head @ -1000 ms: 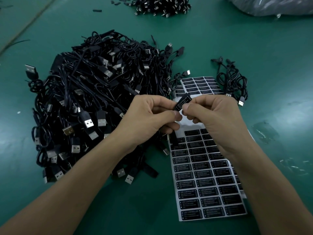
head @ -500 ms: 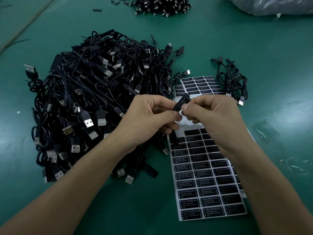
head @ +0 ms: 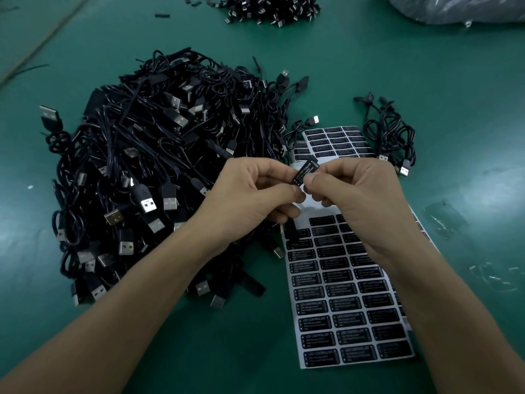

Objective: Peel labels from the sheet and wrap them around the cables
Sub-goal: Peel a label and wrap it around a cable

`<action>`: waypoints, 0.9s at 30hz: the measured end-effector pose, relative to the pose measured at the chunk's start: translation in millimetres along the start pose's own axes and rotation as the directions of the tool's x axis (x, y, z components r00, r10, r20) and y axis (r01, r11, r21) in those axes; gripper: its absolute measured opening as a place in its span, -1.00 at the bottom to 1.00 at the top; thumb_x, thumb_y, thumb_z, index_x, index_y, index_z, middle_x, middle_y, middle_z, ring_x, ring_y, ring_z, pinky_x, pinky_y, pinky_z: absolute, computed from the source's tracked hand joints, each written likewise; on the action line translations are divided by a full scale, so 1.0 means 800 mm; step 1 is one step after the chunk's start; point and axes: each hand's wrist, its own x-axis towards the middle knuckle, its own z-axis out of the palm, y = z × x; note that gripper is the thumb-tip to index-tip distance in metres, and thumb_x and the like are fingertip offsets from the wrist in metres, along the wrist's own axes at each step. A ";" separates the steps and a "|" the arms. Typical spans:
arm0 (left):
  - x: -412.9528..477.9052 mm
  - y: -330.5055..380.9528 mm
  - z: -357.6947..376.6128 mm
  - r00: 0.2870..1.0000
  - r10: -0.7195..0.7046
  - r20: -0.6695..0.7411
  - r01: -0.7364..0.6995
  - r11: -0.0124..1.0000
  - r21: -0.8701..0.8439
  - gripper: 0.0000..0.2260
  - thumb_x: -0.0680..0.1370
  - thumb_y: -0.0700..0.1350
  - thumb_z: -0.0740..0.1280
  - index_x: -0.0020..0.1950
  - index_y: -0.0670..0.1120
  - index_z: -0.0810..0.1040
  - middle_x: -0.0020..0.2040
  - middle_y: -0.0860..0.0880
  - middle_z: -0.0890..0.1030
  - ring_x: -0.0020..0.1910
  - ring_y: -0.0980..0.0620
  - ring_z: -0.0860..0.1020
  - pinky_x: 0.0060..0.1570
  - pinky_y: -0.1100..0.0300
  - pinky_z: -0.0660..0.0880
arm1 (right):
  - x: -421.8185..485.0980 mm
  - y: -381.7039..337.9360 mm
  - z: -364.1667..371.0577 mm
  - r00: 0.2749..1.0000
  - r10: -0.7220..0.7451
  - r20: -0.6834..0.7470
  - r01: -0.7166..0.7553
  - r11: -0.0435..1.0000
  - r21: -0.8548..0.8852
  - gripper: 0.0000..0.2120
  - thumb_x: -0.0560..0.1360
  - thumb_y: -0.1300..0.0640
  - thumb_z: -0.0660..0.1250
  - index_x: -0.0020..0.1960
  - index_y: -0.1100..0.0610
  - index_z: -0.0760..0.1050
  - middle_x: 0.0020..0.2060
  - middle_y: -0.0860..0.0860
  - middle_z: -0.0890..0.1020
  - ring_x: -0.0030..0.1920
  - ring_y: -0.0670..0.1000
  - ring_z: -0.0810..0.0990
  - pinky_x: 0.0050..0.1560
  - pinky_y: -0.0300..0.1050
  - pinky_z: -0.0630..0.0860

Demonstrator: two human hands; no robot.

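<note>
Black cables [head: 159, 166] — black-and-white labels [head: 341, 308] — green table [head: 426, 81]

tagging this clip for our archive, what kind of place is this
Probably a factory assembly bench: a large heap of black USB cables, a sheet of LED CONTROLLER labels on a green mat, left hand and right hand pinching one label.

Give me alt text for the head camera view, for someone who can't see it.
The left hand and right hand pinch one black label above the label sheet; a pile of black USB cables lies beside it.

The right hand [head: 366, 203] covers part of the label sheet [head: 329, 314], whose small print blurs.
</note>
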 end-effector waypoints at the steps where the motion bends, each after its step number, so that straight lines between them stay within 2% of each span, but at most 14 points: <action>1: 0.000 0.000 0.000 1.000 -0.002 0.000 0.002 1.000 -0.002 -0.92 0.51 -0.32 0.45 -0.03 -0.21 0.68 -0.22 -0.13 0.72 -0.30 0.01 0.68 -0.30 0.25 0.61 | 0.000 0.000 0.000 1.000 -0.001 -0.001 0.001 1.000 0.000 -0.85 0.47 0.22 0.45 -0.27 0.22 0.62 -0.31 0.24 0.60 -0.31 -0.02 0.48 -0.22 -0.12 0.45; 7: 0.000 0.000 0.000 1.000 -0.012 -0.014 0.012 1.000 -0.010 -0.94 0.57 -0.25 0.40 -0.03 -0.21 0.66 -0.25 -0.08 0.71 -0.31 0.03 0.67 -0.30 0.23 0.60 | 0.000 0.000 0.002 1.000 -0.004 -0.001 0.004 1.000 0.018 -0.84 0.47 0.24 0.44 -0.28 0.23 0.62 -0.35 0.21 0.59 -0.32 -0.03 0.47 -0.26 -0.18 0.44; 14: 0.000 0.002 0.002 0.999 -0.034 -0.019 0.034 0.999 -0.022 -0.91 0.59 -0.28 0.36 0.02 -0.29 0.64 -0.28 -0.07 0.70 -0.34 0.05 0.66 -0.33 0.26 0.57 | 0.000 0.000 0.002 1.000 -0.004 -0.002 0.005 1.000 0.023 -0.89 0.46 0.23 0.45 -0.23 0.19 0.61 -0.35 0.23 0.57 -0.32 -0.03 0.47 -0.26 -0.17 0.44; 27: -0.001 0.004 0.004 0.999 -0.029 -0.025 0.029 0.999 -0.017 -0.91 0.59 -0.32 0.35 -0.01 -0.32 0.64 -0.29 -0.10 0.70 -0.36 0.06 0.65 -0.35 0.26 0.56 | 0.001 0.002 0.001 1.000 -0.002 -0.008 0.002 1.000 0.016 -0.91 0.45 0.21 0.47 -0.23 0.14 0.64 -0.36 0.19 0.60 -0.34 -0.06 0.49 -0.31 -0.23 0.46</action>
